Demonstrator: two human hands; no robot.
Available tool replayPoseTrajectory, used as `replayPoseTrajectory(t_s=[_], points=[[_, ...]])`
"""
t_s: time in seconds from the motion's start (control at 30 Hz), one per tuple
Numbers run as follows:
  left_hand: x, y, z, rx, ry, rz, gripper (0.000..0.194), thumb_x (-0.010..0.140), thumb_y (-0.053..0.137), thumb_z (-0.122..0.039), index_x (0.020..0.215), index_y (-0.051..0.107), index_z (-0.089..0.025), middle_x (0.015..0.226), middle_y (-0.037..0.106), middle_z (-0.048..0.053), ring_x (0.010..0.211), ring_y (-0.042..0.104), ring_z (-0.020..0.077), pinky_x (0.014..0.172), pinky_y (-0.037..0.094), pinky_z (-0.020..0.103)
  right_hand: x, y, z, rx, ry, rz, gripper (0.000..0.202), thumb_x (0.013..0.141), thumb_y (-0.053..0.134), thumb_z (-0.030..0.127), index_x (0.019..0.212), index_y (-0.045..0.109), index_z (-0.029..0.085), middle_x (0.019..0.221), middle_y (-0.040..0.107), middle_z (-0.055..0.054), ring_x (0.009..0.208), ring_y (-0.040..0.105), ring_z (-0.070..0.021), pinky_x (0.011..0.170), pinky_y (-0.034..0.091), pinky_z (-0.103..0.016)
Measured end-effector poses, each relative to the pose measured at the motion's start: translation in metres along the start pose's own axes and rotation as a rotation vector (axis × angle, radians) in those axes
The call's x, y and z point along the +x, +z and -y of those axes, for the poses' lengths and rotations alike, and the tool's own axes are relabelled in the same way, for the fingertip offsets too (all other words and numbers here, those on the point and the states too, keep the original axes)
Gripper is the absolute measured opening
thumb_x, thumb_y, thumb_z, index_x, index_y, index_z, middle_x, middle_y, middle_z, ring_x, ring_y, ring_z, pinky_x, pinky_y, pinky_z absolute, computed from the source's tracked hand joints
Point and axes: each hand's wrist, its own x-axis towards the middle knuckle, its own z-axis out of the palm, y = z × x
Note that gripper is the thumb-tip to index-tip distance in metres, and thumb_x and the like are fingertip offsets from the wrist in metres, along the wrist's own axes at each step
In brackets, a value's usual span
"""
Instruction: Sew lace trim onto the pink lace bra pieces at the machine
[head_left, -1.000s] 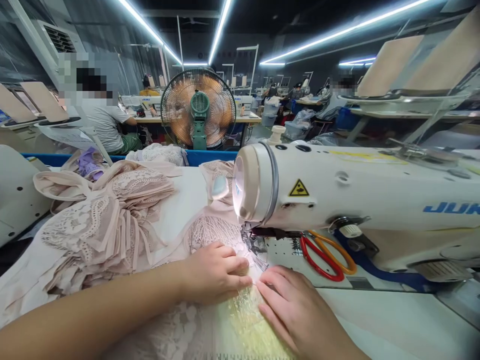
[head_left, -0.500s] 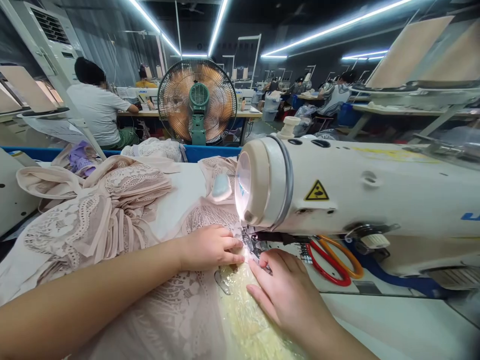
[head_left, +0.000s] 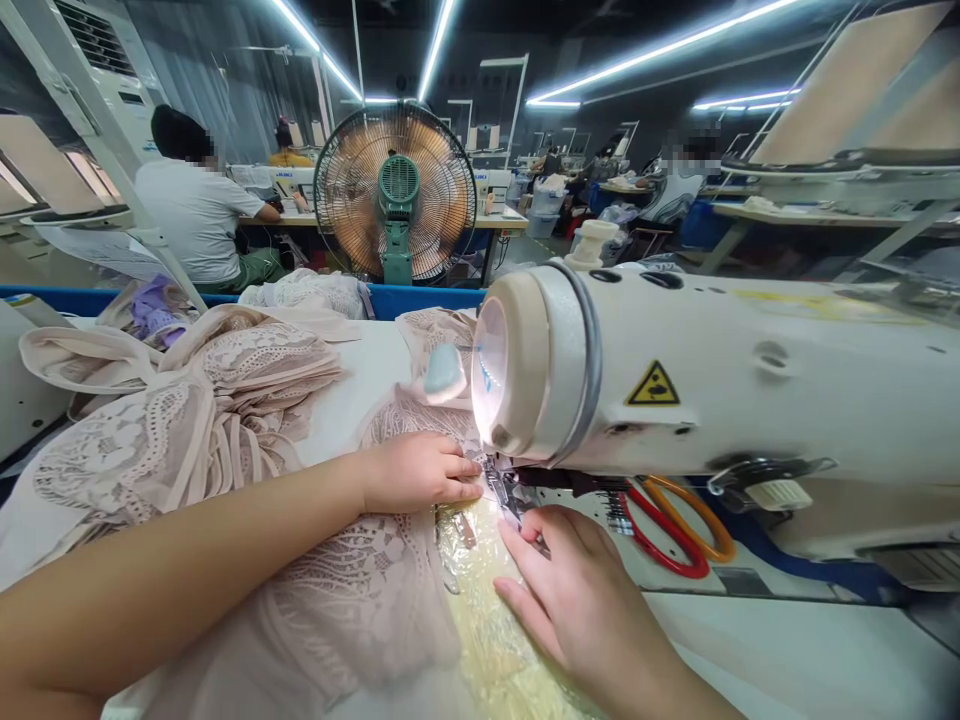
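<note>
My left hand (head_left: 420, 472) presses on a pale pink lace fabric (head_left: 375, 570), its thumb and fingers close together at the fabric's edge beside the presser foot (head_left: 498, 487). Most of the lace lies under my left forearm and spreads toward me. Just right of the foot is my right hand (head_left: 581, 590), thumb and index finger apart. Its index fingertip touches a small pale edge by the foot; the other fingers are curled and partly hidden. Between both hands, a yellow surface under wrinkled clear film (head_left: 491, 620) covers the bed of the white sewing machine (head_left: 675, 370).
Stacked lace pieces (head_left: 262, 370) lie at left, with a purple cloth (head_left: 156, 312) behind. Red-handled (head_left: 667, 545) and orange-handled tools (head_left: 701, 520) rest under the machine arm. A large fan (head_left: 397, 195) stands ahead, near a seated person (head_left: 191, 210). Thread cones (head_left: 847, 85) stand at upper right.
The lace under my left arm has shifted, baring more of the yellow surface. My left hand sits slightly farther forward; my right hand has barely moved. The view has shifted a little.
</note>
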Motion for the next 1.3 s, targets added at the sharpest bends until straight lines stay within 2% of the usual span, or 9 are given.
replayPoseTrajectory(t_s=[0.23,0.43,0.63,0.77,0.87,0.93,1.03,1.17,1.3], points=[[0.006,-0.004,0.004,-0.151,-0.261,0.048,0.028,0.096,0.043,-0.031,0.118,0.061,-0.031,0.128,0.06,-0.001,0.114,0.053,0.0184,0.096,0.04,0.029,-0.002,0.003,-0.002,0.036,0.03,0.076,0.025,0.081,0.057,0.026,0.104,0.062,0.016,0.086,0.055,-0.009,0.08,0.051,-0.0269,0.064,0.041,-0.037],[0.003,-0.016,-0.004,0.025,-0.167,0.024,0.03,0.098,0.037,-0.025,0.108,0.065,-0.024,0.125,0.06,0.005,0.113,0.051,0.0222,0.098,0.035,0.037,-0.004,0.002,0.001,0.037,0.029,0.056,0.026,0.083,0.054,0.025,0.105,0.062,0.014,0.084,0.056,-0.009,0.079,0.052,-0.0271,0.065,0.044,-0.039],[-0.005,-0.045,-0.053,0.003,-0.151,0.203,0.005,0.08,0.062,-0.02,0.078,0.065,-0.017,0.082,0.065,0.005,0.077,0.057,0.0198,0.065,0.043,0.029,-0.011,-0.011,0.002,0.084,0.007,0.095,0.014,0.085,0.052,0.021,0.096,0.059,0.018,0.1,0.058,-0.01,0.093,0.054,-0.0262,0.079,0.048,-0.042],[-0.006,-0.049,-0.066,-0.107,-0.199,0.351,0.017,0.072,0.062,-0.008,0.062,0.053,-0.017,0.068,0.06,0.002,0.067,0.053,0.0168,0.055,0.036,0.026,-0.026,-0.02,0.008,0.115,-0.037,0.019,0.009,0.087,0.048,0.017,0.09,0.057,0.019,0.1,0.059,-0.011,0.093,0.058,-0.0235,0.076,0.053,-0.036],[-0.007,-0.048,-0.061,-0.464,-0.305,0.181,0.016,0.075,0.056,-0.008,0.065,0.048,-0.017,0.069,0.056,0.0,0.064,0.051,0.0129,0.054,0.036,0.023,-0.044,-0.017,0.025,0.209,0.068,-0.073,0.022,0.09,0.048,0.024,0.112,0.054,0.021,0.107,0.063,-0.011,0.098,0.061,-0.0233,0.078,0.055,-0.034],[-0.007,-0.046,-0.057,-0.714,-0.426,0.013,0.014,0.08,0.054,-0.016,0.07,0.045,-0.018,0.064,0.051,-0.003,0.057,0.047,0.0103,0.052,0.037,0.02,-0.054,-0.01,0.041,0.353,0.196,-0.084,0.045,0.093,0.044,0.032,0.136,0.036,0.024,0.118,0.061,-0.012,0.104,0.062,-0.0227,0.079,0.055,-0.032],[-0.002,-0.039,-0.057,-0.798,-0.591,-0.12,0.018,0.088,0.046,-0.025,0.072,0.037,-0.02,0.055,0.041,-0.007,0.047,0.04,0.0084,0.045,0.035,0.019,-0.056,0.001,0.064,0.656,0.198,-0.008,0.056,0.095,0.036,0.04,0.147,0.019,0.026,0.115,0.064,-0.01,0.098,0.064,-0.0202,0.079,0.053,-0.03],[0.008,-0.025,-0.061,-0.615,-0.723,-0.185,0.01,0.088,0.04,-0.017,0.08,0.036,-0.02,0.062,0.045,-0.005,0.053,0.046,0.01,0.049,0.039,0.02,-0.037,-0.002,0.071,0.74,0.233,0.147,0.037,0.092,0.041,0.042,0.112,0.063,0.021,0.079,0.066,-0.004,0.071,0.062,-0.0175,0.064,0.048,-0.025],[0.009,-0.014,-0.068,-0.363,-0.767,-0.145,0.013,0.079,0.047,-0.009,0.086,0.048,-0.018,0.08,0.055,0.002,0.071,0.055,0.0169,0.061,0.042,0.026,-0.025,-0.014,0.052,0.556,0.463,0.18,0.038,0.091,0.04,0.041,0.063,0.059,0.021,0.06,0.059,0.0,0.058,0.055,-0.0152,0.055,0.04,-0.025]])
